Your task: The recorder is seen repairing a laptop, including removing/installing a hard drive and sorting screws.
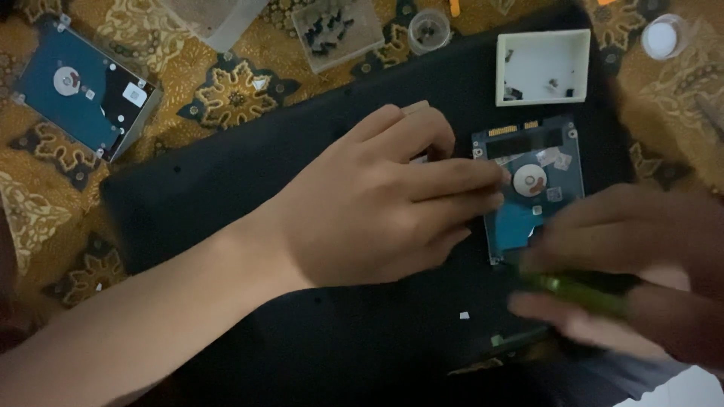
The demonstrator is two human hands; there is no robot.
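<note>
A bare hard drive lies circuit-board side up on a black laptop base, between the two hands. The left hand rests flat on the base with its fingers together, their tips pressed against the drive's left edge, apparently to keep it from sliding. The right hand, blurred, is closed around a green-handled screwdriver just below the drive's lower right corner; the tip cannot be made out, so whether it touches the drive is unclear.

Just beyond the drive, above the right hand, sits a small white square tray with a few dark screws in it, kept within reach. Further up from the left hand are a clear plastic box of small parts and a small round clear container. Far out past the left forearm, a second hard drive in a metal caddy lies on the gold patterned cloth, well apart from the work.
</note>
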